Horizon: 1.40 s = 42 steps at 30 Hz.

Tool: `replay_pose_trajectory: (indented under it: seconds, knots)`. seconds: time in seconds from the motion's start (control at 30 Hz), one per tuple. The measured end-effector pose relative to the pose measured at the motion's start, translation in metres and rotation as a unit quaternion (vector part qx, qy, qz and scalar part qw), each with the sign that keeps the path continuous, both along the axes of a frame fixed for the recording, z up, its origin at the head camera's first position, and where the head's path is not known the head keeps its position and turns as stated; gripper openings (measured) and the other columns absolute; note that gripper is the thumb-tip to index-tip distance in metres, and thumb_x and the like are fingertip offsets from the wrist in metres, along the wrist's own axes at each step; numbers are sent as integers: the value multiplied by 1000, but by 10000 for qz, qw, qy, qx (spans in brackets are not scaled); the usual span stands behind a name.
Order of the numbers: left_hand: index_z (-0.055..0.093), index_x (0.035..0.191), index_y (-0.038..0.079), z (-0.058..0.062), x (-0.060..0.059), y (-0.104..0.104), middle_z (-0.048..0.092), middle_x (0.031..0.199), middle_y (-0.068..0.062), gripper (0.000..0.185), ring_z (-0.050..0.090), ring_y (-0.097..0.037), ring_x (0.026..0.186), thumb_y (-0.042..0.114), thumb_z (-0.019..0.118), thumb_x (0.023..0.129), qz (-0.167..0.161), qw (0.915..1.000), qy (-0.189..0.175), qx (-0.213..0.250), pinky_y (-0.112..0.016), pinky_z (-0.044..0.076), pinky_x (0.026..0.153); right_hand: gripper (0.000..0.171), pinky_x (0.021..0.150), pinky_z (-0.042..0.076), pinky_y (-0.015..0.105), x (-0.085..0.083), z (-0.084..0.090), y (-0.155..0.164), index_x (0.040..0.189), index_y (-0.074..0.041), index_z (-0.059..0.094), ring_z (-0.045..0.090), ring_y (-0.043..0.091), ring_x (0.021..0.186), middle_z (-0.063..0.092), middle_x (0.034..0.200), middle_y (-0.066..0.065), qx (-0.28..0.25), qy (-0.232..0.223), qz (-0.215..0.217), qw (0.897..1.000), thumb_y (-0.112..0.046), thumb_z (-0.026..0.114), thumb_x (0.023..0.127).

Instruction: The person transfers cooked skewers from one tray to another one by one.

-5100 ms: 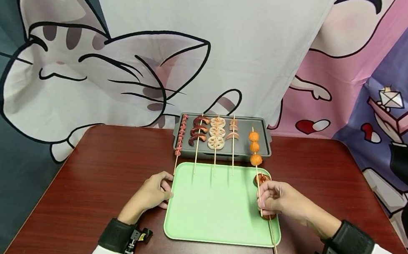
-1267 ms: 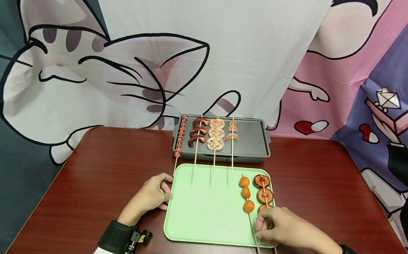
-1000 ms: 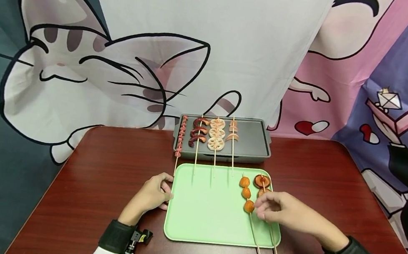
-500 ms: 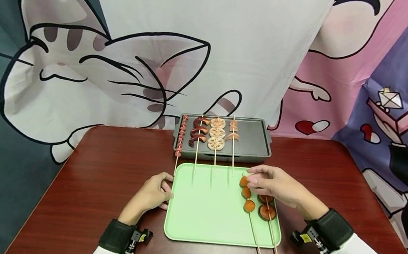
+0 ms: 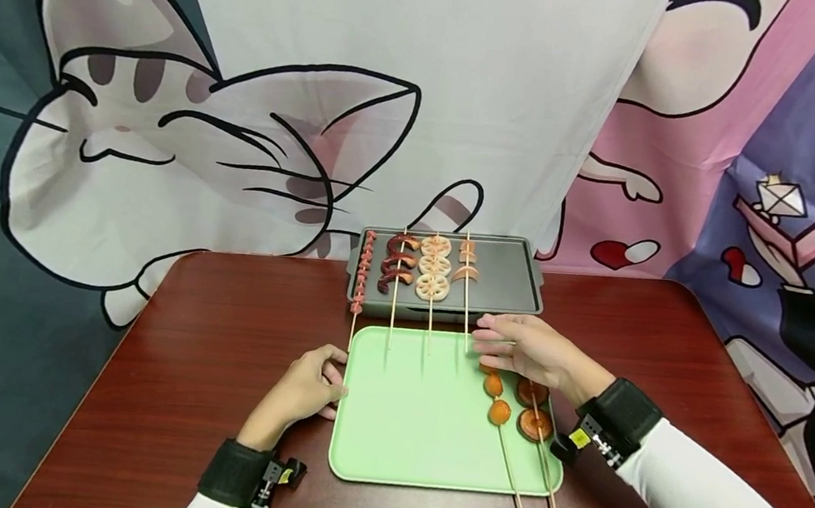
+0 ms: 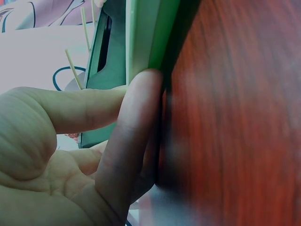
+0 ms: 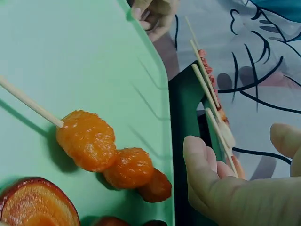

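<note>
My left hand (image 5: 306,381) holds the left rim of a light green tray (image 5: 417,431), fingertips against its edge in the left wrist view. My right hand (image 5: 528,347) is over the tray's far right corner, fingers and thumb spread with nothing between them. Its fingertips are right by the stick of a skewer with pale pinkish pieces (image 5: 466,273) on a dark grey pan (image 5: 507,270). On the green tray lie a skewer of orange balls (image 5: 498,413) and a skewer of mushroom slices (image 5: 535,425), both partly hidden by my right hand in the head view.
The pan also bears a lotus root skewer (image 5: 432,288), a dark red curled tentacle-like skewer (image 5: 398,260) and a pink meat skewer (image 5: 361,282). Their sticks overhang its near edge. Behind the brown table (image 5: 217,333) hangs a printed cloth (image 5: 533,76).
My right hand carried the orange ball skewer from the pan side onto the green tray, let go, then moved away and left toward the pan. My left hand stays on the rim.
</note>
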<state>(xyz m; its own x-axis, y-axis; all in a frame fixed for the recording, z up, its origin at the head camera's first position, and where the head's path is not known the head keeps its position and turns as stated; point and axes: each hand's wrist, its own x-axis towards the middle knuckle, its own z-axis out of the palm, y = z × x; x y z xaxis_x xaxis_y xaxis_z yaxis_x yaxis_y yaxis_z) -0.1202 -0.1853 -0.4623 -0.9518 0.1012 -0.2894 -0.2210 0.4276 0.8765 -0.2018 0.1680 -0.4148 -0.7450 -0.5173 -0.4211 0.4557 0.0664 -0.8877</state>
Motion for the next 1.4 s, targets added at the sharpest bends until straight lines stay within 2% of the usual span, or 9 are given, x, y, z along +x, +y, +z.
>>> replay_pose_trajectory:
  seconds: [0.1,0.23,0.43,0.53,0.63,0.93,1.2,1.4]
  knots:
    - [57,135,-3,0,0,0,62,88,-16,46,66,-27,66,-8,67,91,23,10000,-22,-9,-39,64,56,59,115,49,42,-3,-4,-6,159,10,20,37,45,149,29,162,33,22,-88,46,9999,-21,41,113]
    - [57,135,-4,-1,1,1,62,88,-16,46,65,-26,63,-8,67,90,27,10000,-2,-37,-39,63,55,51,109,54,37,-4,-7,-13,153,12,30,51,38,140,37,157,32,-14,-51,9,10000,-13,45,111]
    - [57,135,-4,-2,0,1,61,88,-15,46,64,-25,63,-9,67,90,32,10000,25,-9,-39,63,55,34,104,57,33,-5,-9,-20,137,12,49,67,18,114,66,126,15,-300,-16,-183,9994,-4,54,106]
    - [57,134,-4,-4,0,1,61,87,-15,46,64,-25,64,-10,67,90,35,10000,58,13,-39,63,54,28,99,59,30,-6,-9,-22,130,10,54,70,14,103,71,112,8,-358,10,-268,9990,-2,55,105]
    - [57,133,-4,-4,0,1,61,87,-15,46,64,-24,63,-10,67,89,26,10000,74,26,-39,63,54,31,93,61,27,-5,-10,-24,132,12,52,71,12,95,72,104,5,-337,44,-349,9988,-2,55,105]
    - [57,134,-4,-5,0,0,61,89,-15,46,64,-24,63,-9,67,90,26,10000,55,4,-39,63,54,33,80,62,19,-8,-13,-29,132,14,50,69,7,86,70,101,4,-166,141,-517,9984,-1,58,104]
    - [56,135,-4,-3,0,0,62,88,-16,46,64,-24,62,-9,67,90,-42,10000,56,-36,-39,63,55,29,80,62,20,-7,-11,-25,129,12,52,68,9,91,70,105,5,-99,264,-520,9982,0,58,103]
    - [57,135,-4,-3,-1,0,61,88,-15,47,64,-24,61,-10,67,90,21,10000,23,-37,-39,64,55,29,80,62,21,-3,-7,-19,127,11,52,68,9,86,69,101,3,-93,420,-362,9984,-2,60,103]
